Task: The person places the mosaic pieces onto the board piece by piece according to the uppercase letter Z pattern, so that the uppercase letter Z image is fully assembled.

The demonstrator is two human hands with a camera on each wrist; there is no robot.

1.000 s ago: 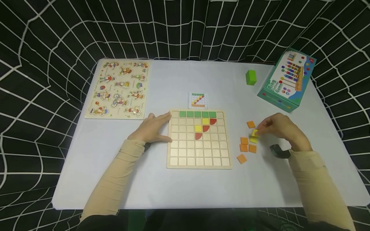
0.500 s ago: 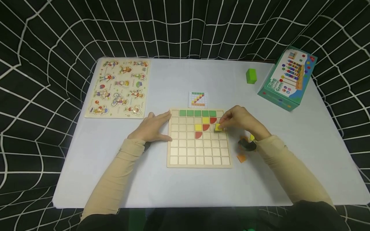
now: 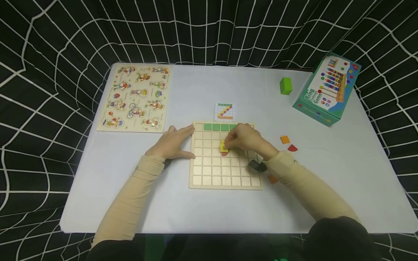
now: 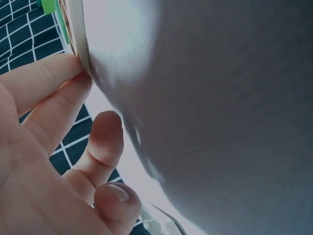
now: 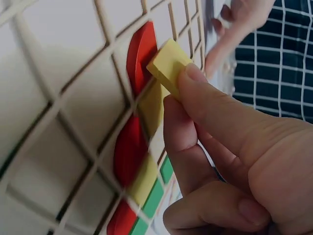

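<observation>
A wooden grid board lies mid-table, with a row of green square tiles near its far edge. My right hand pinches a yellow square tile between thumb and finger, just above the grid. Close beside that tile, a red quarter-circle tile sits in a cell; more red tiles and yellow tiles show in the right wrist view, though my right hand hides most of them from the head view. My left hand touches the board's left edge, thumb and fingers spread.
Beyond the board lies a small pattern card. Right of it are an orange tile and a loose red tile; other loose tiles are behind my right sleeve. A picture puzzle, green block and game box stand farther back.
My right hand has picked up the yellow tile from the loose pieces and carried it left over the grid. A loose red tile now shows on the right. The left hand stays put.
</observation>
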